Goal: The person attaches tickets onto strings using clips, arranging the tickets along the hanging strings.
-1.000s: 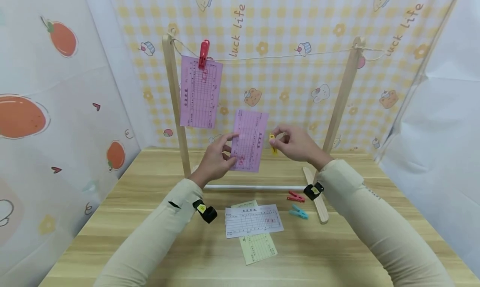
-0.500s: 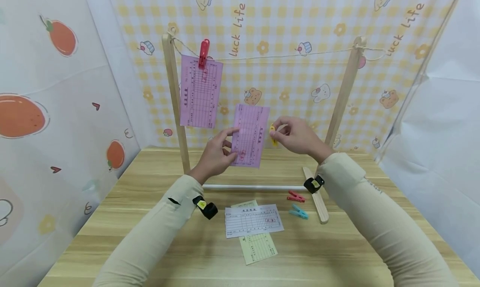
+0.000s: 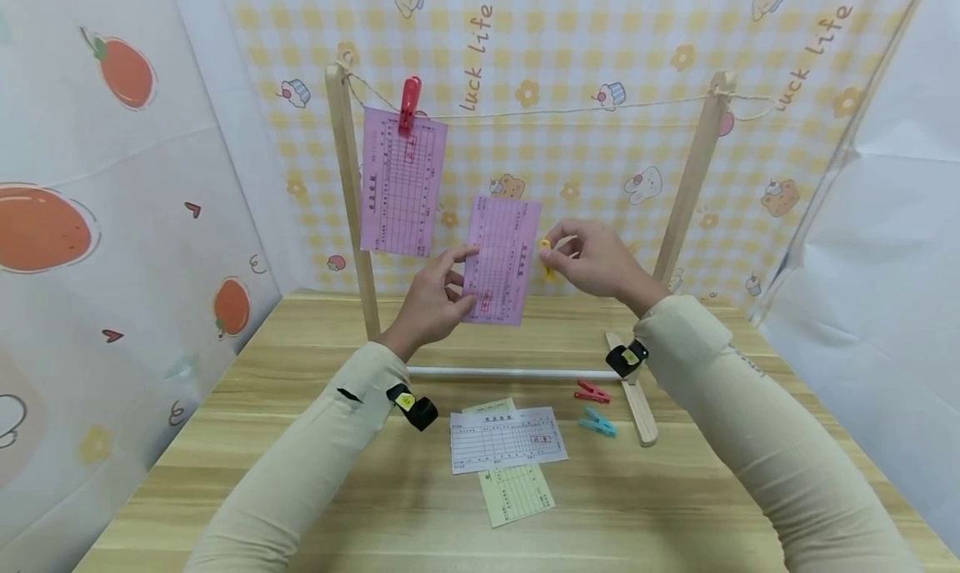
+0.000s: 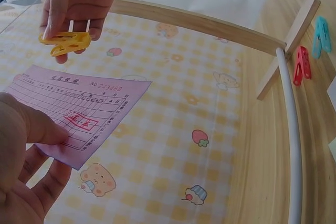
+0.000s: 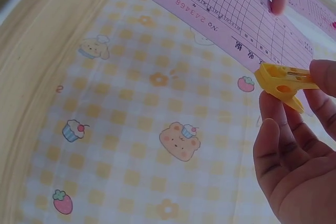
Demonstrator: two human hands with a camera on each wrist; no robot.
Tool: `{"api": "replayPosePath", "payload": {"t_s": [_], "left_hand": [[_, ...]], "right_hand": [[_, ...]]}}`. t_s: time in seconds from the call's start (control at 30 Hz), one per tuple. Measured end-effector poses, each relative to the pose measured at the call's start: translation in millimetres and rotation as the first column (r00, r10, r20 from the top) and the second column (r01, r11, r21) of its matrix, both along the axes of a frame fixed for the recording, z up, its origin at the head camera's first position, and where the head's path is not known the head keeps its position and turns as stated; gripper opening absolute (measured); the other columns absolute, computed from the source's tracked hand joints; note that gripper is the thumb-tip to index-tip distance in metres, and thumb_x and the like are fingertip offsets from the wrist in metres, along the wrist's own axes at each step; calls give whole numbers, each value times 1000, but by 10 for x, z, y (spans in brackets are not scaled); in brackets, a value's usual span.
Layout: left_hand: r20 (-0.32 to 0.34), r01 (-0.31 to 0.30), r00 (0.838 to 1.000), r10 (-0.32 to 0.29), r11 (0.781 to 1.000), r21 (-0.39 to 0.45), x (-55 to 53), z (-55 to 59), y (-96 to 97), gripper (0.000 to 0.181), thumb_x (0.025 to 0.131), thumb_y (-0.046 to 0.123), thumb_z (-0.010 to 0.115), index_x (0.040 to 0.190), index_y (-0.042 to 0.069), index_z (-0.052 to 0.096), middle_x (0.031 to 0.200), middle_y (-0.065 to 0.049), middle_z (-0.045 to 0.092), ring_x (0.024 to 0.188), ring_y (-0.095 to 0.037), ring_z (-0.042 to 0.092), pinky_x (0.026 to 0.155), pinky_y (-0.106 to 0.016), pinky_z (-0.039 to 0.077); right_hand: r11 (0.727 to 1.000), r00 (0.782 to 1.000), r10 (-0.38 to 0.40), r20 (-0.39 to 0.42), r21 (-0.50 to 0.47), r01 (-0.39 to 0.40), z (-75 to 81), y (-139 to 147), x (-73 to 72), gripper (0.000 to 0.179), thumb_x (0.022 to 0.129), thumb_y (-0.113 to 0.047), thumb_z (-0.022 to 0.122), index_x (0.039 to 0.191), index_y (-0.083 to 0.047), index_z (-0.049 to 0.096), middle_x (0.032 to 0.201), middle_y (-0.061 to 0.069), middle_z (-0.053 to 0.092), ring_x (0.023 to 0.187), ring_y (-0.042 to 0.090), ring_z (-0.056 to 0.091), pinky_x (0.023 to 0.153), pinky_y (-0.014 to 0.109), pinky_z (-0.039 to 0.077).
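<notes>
My left hand (image 3: 435,298) pinches the left edge of a pink receipt slip (image 3: 504,261), thumb on its printed face in the left wrist view. The slip is held upright in the air, below the string (image 3: 570,111). Just right of it, my right hand (image 3: 600,256) pinches a yellow clothespin (image 5: 283,84) between thumb and fingers. In the head view the clothespin hangs beside the slip's right edge. Another pink slip (image 3: 402,190) hangs at the left end of the string under a red clothespin (image 3: 409,107).
Two wooden posts (image 3: 693,173) carry the string, joined low down by a white rod (image 3: 517,374). On the table lie a white slip (image 3: 508,441) across a pale green slip (image 3: 517,496), a red clothespin (image 3: 592,391) and a blue clothespin (image 3: 597,423). A patterned cloth (image 3: 570,23) hangs behind.
Both hands have risen slightly, lifting the pink slip and the yellow clothespin toward the string. The hanging slip and the things on the table have stayed put.
</notes>
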State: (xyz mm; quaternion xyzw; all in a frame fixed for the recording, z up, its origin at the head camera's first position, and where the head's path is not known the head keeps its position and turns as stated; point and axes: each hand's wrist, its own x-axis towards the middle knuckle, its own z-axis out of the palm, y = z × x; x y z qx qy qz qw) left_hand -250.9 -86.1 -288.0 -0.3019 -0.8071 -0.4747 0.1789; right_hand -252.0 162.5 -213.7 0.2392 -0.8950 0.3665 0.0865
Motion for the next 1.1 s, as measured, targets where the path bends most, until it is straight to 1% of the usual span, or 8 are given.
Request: {"api": "replayPosePath", "payload": {"t_s": [0.07, 0.23, 0.4, 0.63, 0.83, 0.97, 1.0, 1.1], "left_hand": [[2, -4, 1000, 4, 1000, 6, -2, 11, -5, 67, 78, -14, 68, 140, 4, 46, 118, -16, 55, 83, -27, 63, 67, -30, 57], [19, -2, 1000, 2, 1000, 28, -3, 42, -5, 67, 79, -14, 67, 140, 4, 45, 123, -15, 54, 82, -28, 63, 66, -30, 57], [17, -3, 1000, 2, 999, 39, 9, 71, 3, 67, 79, -14, 67, 140, 5, 45, 126, -14, 53, 85, -28, 63, 68, -31, 57], [5, 31, 999, -31, 997, 65, 17, 96, 36, 66, 78, -17, 66, 139, 2, 46, 120, -16, 55, 84, -27, 63, 68, -31, 57], [-3, 36, 999, -35, 996, 79, 20, 116, 62, 66, 78, -18, 66, 138, 1, 45, 126, -16, 53, 87, -27, 62, 70, -37, 57], [-2, 34, 999, -34, 996, 85, 17, 137, 71, 66, 79, -17, 66, 138, 2, 45, 128, -15, 52, 86, -26, 62, 69, -35, 57], [0, 35, 999, -35, 995, 89, 18, 143, 72, 66, 79, -17, 67, 138, 2, 45, 127, -14, 52, 86, -26, 62, 68, -34, 57], [1, 38, 999, -38, 995, 96, 18, 158, 73, 66, 79, -17, 67, 138, 2, 45, 128, -14, 51, 86, -25, 62, 67, -32, 57]], "right_hand": [[1000, 1000, 2, -1, 2, -2, 17, -10, -9, 12, 94, -16, 61, 95, -4, 62, 95, 12, 70, 83, 24, 66, 57, 29, 50], [1000, 1000, -4, -5, 3, 4, 71, -30, -18, 13, 95, -18, 61, 96, -5, 61, 93, 11, 70, 82, 22, 66, 58, 30, 51], [1000, 1000, 3, -15, 0, -3, 126, -49, -20, 12, 94, -18, 62, 96, -6, 62, 92, 10, 71, 82, 22, 66, 55, 29, 50], [1000, 998, 8, -65, -18, -9, 212, -57, -24, 12, 93, -16, 63, 94, -4, 64, 89, 10, 70, 82, 23, 67, 53, 28, 52], [999, 999, 1, -38, -36, -3, 275, -68, -15, 15, 93, -18, 63, 98, -3, 63, 92, 12, 69, 79, 25, 66, 48, 34, 55], [999, 999, -10, -41, -31, 9, 328, -83, -4, 16, 93, -20, 62, 99, -4, 63, 94, 12, 69, 83, 24, 65, 46, 35, 55], [1000, 999, -15, -48, -28, 14, 342, -88, -3, 16, 93, -20, 62, 98, -5, 63, 94, 12, 70, 84, 24, 65, 46, 34, 55], [1000, 996, -23, -80, -13, 22, 375, -105, -4, 16, 92, -20, 63, 97, -5, 64, 95, 10, 71, 86, 22, 66, 53, 29, 54]]}}
